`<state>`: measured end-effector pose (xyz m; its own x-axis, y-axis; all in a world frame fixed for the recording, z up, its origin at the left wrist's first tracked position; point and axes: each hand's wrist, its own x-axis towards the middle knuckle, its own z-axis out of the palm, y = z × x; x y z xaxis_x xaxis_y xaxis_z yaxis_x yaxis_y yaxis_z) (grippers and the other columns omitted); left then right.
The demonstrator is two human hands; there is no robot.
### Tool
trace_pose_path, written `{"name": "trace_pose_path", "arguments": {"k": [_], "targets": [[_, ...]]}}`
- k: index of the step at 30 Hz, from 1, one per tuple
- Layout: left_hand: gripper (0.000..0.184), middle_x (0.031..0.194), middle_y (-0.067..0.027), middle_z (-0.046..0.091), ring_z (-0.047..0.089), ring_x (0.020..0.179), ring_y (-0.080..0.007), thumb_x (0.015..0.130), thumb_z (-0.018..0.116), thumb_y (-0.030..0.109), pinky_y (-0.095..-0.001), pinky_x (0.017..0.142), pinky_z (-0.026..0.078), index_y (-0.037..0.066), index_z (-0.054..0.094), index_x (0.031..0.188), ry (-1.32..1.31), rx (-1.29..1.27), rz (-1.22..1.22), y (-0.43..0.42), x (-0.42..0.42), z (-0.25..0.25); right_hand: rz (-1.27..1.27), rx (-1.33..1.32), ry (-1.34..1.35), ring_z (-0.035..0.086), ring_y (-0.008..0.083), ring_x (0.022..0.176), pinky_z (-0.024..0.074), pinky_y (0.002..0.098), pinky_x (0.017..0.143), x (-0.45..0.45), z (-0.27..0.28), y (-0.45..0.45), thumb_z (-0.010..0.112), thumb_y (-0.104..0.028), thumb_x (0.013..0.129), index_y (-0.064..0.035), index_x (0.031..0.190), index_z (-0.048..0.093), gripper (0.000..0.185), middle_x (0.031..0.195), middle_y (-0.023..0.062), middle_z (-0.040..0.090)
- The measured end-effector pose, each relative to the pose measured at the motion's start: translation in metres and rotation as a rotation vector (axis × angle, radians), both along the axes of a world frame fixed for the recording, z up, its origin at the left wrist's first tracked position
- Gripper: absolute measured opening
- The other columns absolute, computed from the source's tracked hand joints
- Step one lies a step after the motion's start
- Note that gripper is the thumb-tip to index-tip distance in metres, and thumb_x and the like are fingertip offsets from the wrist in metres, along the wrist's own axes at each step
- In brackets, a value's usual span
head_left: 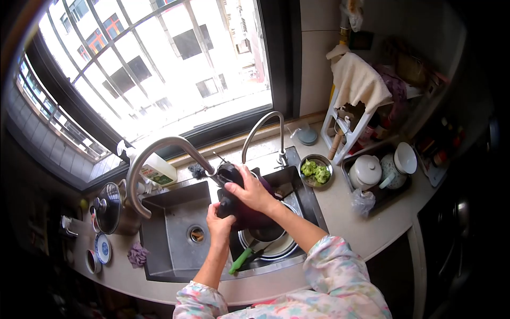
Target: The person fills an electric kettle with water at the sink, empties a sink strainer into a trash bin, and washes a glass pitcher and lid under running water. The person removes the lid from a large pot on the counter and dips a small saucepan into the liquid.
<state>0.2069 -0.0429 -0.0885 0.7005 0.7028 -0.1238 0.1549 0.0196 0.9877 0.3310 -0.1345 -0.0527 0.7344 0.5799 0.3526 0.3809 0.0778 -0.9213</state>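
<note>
Over the double sink, just beside the mouth of the big tap, is the dark thing. It seems to lie near-to-far; the right hand grips its far part, the left hand its near part.

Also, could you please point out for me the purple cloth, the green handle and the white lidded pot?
Purple cloth (138,255): head view, middle of its crumpled folds.
Green handle (240,261): head view, middle of its length.
White lidded pot (367,169): head view, on its lid.
</note>
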Motion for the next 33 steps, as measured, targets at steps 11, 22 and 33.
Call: {"name": "trace_pose_path", "arguments": {"k": [11,22,33], "targets": [[0.025,0.086,-0.0057,0.064,0.057,0.077,-0.0128,0.072,0.067,0.012,-0.0288,0.065,0.046,0.0,0.062,0.094,0.295,0.248,-0.247,0.027,0.012,-0.002,-0.16,0.022,-0.515,0.059,0.0338,0.094,0.0497,0.0386,0.078,-0.048,0.024,-0.004,0.068,-0.009,0.072,-0.0003,0.117,0.045,0.052,0.106,0.0194,0.057],[0.035,0.085,-0.0011,0.064,0.059,0.076,-0.0094,0.058,0.066,-0.006,-0.0243,0.069,0.048,0.003,0.064,0.091,0.144,-0.005,-0.221,0.023,0.001,0.003,-0.539,-0.134,-0.355,0.057,0.0298,0.08,0.0461,0.0371,0.071,0.03,-0.036,-0.059,0.056,-0.007,0.079,-0.0025,0.089,0.06,0.012,0.085,0.0133,0.06],[0.037,0.085,-0.001,0.064,0.058,0.08,-0.0093,0.059,0.067,0.002,-0.0248,0.074,0.046,0.007,0.064,0.095,0.16,0.12,-0.199,0.017,-0.004,0.009,-0.523,-0.964,-0.751,0.051,0.0281,0.085,0.0471,0.0372,0.069,0.082,-0.102,-0.044,0.056,-0.01,0.072,-0.0046,0.075,0.062,0.009,0.086,0.0119,0.053]]}}
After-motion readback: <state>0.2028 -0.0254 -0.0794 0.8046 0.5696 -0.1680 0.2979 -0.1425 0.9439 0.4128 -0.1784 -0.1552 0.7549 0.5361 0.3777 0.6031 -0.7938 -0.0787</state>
